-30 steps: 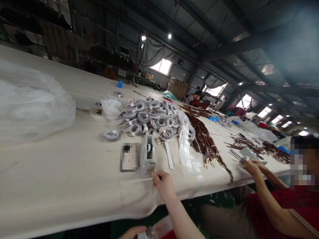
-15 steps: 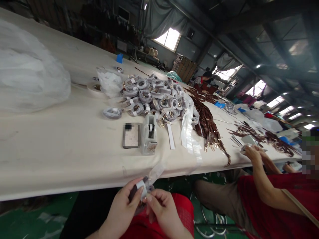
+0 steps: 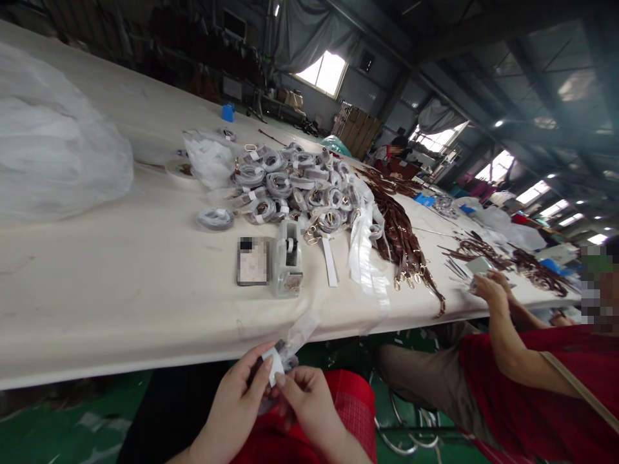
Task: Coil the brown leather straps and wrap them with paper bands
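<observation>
Below the table's front edge, my left hand (image 3: 240, 391) is closed round a small wrapped strap bundle (image 3: 289, 354), its thumb on a white paper label (image 3: 273, 367). My right hand (image 3: 307, 393) pinches the label's lower end from the other side. A clear plastic strip (image 3: 302, 330) sticks up from the bundle toward the table edge. Most of the bundle is hidden by my fingers. On the table beyond stand a tape dispenser (image 3: 289, 261) and, beside it, a phone-like flat object (image 3: 253, 261). A white paper strip (image 3: 330, 263) lies to their right.
Wrapped coiled straps (image 3: 278, 183) are heaped mid-table, with brown straps (image 3: 399, 232) to their right. A large plastic bag (image 3: 58, 142) fills the left. At the right, a seated person in a red shirt (image 3: 541, 367) works with their hands at the table.
The white label has turned and now faces up more fully between my hands. My right thumb has moved onto its lower end. The view has shifted slightly.
</observation>
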{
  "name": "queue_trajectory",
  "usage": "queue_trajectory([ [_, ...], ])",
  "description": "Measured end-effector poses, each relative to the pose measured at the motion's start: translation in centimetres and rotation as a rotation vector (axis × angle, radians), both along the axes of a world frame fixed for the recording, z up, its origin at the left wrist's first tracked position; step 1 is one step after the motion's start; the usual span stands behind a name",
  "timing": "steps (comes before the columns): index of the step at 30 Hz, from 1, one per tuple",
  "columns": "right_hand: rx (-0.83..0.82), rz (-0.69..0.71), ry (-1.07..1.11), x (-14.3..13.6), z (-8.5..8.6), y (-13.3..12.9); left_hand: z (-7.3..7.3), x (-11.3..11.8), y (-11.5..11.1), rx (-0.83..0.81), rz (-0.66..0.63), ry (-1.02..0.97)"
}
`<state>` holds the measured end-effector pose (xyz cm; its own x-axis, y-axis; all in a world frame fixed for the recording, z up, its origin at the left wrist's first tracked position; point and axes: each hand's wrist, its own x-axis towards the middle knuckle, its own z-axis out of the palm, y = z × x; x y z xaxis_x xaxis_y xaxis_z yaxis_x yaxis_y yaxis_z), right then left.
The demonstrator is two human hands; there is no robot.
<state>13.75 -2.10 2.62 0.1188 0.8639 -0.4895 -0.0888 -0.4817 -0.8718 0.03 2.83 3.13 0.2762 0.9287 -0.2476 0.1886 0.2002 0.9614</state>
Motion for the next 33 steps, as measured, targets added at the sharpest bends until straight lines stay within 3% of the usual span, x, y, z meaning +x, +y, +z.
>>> queue_trajectory([
  [4,-0.017,0.019,0.044,0.3,-0.1,-0.1,0.4,0.1,0.1,-0.012,-0.043,0.025],
  [10,-0.046,0.099,0.232,1.0,-0.1,-0.3,-0.1,0.0,0.6,-0.042,-0.068,-0.004],
  [19,-0.039,0.104,0.352,1.3,-0.5,-0.8,1.3,0.0,0.5,0.131,-0.107,0.098],
  [23,-0.11,0.11,0.394,1.7,-0.2,-1.1,1.0,0.2,0.8,0.087,-0.115,0.046],
  [29,-0.164,0.297,0.129,2.8,0.7,-2.1,0.3,0.3,1.3,-0.154,-0.039,-0.167],
  [33,0.235,-0.044,-0.406,3.9,1.4,-1.8,0.6,0.6,0.9,-0.319,-0.058,-0.299],
])
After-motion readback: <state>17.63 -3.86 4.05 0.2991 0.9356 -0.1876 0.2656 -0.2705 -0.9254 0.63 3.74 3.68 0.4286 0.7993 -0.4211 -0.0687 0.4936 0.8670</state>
